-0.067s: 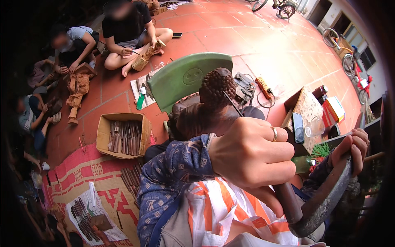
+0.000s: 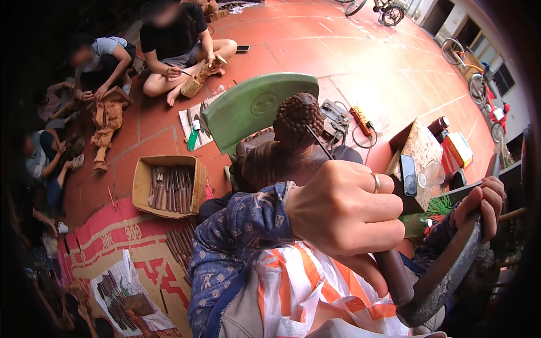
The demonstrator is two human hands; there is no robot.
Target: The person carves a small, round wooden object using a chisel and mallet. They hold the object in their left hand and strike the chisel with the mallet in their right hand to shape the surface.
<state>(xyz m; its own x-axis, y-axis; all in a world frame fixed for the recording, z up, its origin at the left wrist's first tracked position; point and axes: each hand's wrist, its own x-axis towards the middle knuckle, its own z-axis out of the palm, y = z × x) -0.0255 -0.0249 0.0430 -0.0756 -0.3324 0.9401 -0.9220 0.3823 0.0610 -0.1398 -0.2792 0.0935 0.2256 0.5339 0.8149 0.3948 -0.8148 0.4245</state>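
My left hand point(image 2: 346, 208) is closed round a carving chisel point(image 2: 394, 276). Its thin blade runs out past the knuckles to the knobbly curled head of a dark brown wooden statue point(image 2: 298, 121), which leans on a green plastic chair point(image 2: 259, 104). My right hand point(image 2: 486, 205) grips a dark grey, curved, club-like mallet point(image 2: 445, 276) at its upper end. The mallet's lower end is right by the chisel's butt; I cannot tell whether they touch. My left hand and sleeve hide part of the statue. A white and orange striped cloth point(image 2: 304, 281) covers my lap.
A cardboard box point(image 2: 200, 188) of chisels stands at the left, with more chisels point(image 2: 115, 298) on a red and tan mat point(image 2: 107, 242). Right of the statue are a power strip point(image 2: 360, 120), a phone point(image 2: 408, 174) and a green bottle point(image 2: 414, 225). Co-workers point(image 2: 174, 45) sit carving at far left.
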